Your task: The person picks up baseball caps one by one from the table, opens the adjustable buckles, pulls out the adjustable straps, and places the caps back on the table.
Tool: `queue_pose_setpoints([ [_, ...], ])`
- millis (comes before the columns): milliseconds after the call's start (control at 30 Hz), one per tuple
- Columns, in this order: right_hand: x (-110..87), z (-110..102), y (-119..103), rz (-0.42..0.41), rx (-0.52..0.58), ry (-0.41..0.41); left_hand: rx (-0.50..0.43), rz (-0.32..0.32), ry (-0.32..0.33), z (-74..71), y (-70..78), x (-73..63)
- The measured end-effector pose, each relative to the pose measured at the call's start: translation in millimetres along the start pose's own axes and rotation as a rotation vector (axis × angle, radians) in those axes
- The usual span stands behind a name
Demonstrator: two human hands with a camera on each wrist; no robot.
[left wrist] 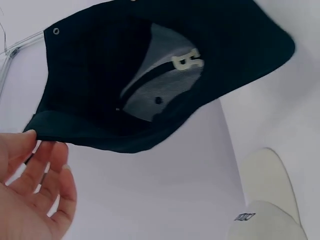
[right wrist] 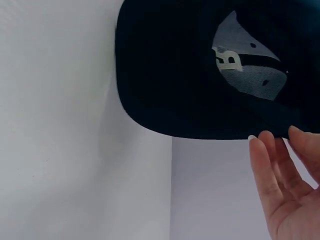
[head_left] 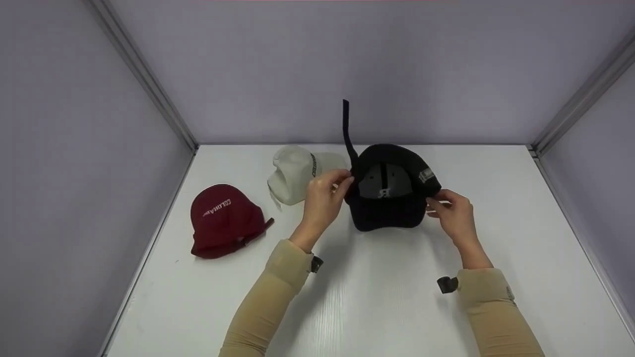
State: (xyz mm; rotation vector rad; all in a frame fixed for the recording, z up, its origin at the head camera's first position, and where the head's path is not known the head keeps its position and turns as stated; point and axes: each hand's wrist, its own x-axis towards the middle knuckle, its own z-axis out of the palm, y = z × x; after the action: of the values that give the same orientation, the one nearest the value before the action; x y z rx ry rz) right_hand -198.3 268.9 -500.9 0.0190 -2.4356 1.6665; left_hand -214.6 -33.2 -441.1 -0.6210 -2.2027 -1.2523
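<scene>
black cap [head_left: 387,214] sits just right of center in the head view, inside facing the camera, brim toward the bottom of the frame. both hands on it. left hand [head_left: 322,196] pinches its left edge between thumb and fingers; narrow grip, cap fabric in between. right hand [head_left: 455,215] pinches the lower right edge, thumb on one side, fingertips on the other; also narrow. dark strap [head_left: 346,124] sticks up from the cap's left edge, free end in the upper middle of the frame. pale label [head_left: 425,175] on the inner band, right side. light letter mark [head_left: 383,192] shows inside, against grey mesh.

white cap [head_left: 292,173] lies left of the black one, partly behind the left hand, brim pointing right. red cap [head_left: 223,220] is at center left, light lettering on its front, strap end poking out to the right. both on the white table [head_left: 377,302]. tan sleeves [head_left: 270,292] come in from the bottom edge, small black device [head_left: 447,284] at the right cuff, another at the left.
</scene>
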Motion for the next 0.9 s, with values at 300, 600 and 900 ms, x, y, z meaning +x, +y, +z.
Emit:
queue_pose_setpoints([
  [300,3.4,-0.4,11.5,-0.018,0.155,0.106,-0.022,0.109,0.013,10.0,-4.8,-9.5],
  [600,7.0,-0.2,23.9,0.043,0.353,0.123,0.002,0.159,-0.077,19.9,-14.5,-29.3],
  [900,-9.6,4.7,18.3,0.279,0.630,-0.014,0.007,0.102,-0.137,25.0,-22.6,-50.6],
])
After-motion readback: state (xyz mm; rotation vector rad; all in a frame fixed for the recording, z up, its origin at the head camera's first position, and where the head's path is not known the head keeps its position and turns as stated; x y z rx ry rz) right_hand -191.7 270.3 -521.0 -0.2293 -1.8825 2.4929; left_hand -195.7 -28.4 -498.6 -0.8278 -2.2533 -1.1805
